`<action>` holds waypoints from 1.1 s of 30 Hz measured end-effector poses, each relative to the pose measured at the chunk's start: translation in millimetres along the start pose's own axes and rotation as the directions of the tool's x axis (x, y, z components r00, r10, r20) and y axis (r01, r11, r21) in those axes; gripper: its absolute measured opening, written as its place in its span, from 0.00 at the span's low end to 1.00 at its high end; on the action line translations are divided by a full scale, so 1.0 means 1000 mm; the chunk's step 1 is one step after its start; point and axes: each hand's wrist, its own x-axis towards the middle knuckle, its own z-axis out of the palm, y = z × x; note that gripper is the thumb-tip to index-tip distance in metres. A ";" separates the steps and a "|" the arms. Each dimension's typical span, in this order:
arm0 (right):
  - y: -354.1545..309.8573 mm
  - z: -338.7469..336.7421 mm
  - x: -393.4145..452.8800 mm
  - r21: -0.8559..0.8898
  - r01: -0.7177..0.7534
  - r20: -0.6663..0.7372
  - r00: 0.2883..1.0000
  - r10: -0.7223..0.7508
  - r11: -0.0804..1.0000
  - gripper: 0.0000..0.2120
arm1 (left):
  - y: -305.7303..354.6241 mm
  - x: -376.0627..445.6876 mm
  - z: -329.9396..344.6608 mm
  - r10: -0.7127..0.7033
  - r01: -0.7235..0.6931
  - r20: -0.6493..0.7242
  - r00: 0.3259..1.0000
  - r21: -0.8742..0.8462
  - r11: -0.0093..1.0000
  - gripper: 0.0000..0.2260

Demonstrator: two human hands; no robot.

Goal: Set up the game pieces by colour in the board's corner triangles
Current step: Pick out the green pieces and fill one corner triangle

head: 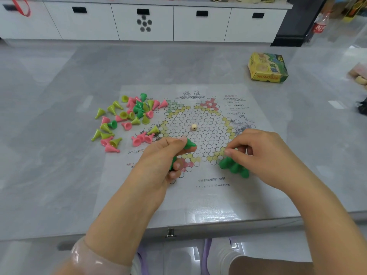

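Head view. Step in hand, as judged: filling the board's [198, 195] near-right corner triangle with dark green pieces. The right hand [264, 155] pinches one green piece between thumb and fingertips directly above the green cluster [235, 167] already standing there, close to the tabletop's [59, 175] near edge. The left hand [160, 161] grasps several spare green pieces [189, 144], curled in its fingers over the near-left triangle. The next move likely calls for setting the pinched piece upright on a vacant circle without toppling its neighbours. The mixed pile [127, 118] of pink, yellow-green and green pieces lies off the board's far-left corner; a die [194, 127] rests at board centre.
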 end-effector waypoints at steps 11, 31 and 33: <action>-0.025 0.006 0.001 0.241 0.229 -0.136 0.970 -0.201 0.943 0.03 | -0.004 -0.004 0.008 0.007 -0.014 0.090 0.996 0.070 0.997 0.08; 0.002 -0.034 0.012 0.554 -0.130 -0.203 0.937 0.285 0.822 0.06 | 0.014 0.007 0.002 -0.114 0.123 0.046 0.992 -0.357 0.926 0.09; 0.013 -0.027 0.014 0.536 -0.198 -0.158 0.931 0.328 0.821 0.07 | 0.017 0.006 0.000 -0.139 0.163 0.087 0.987 -0.475 0.865 0.12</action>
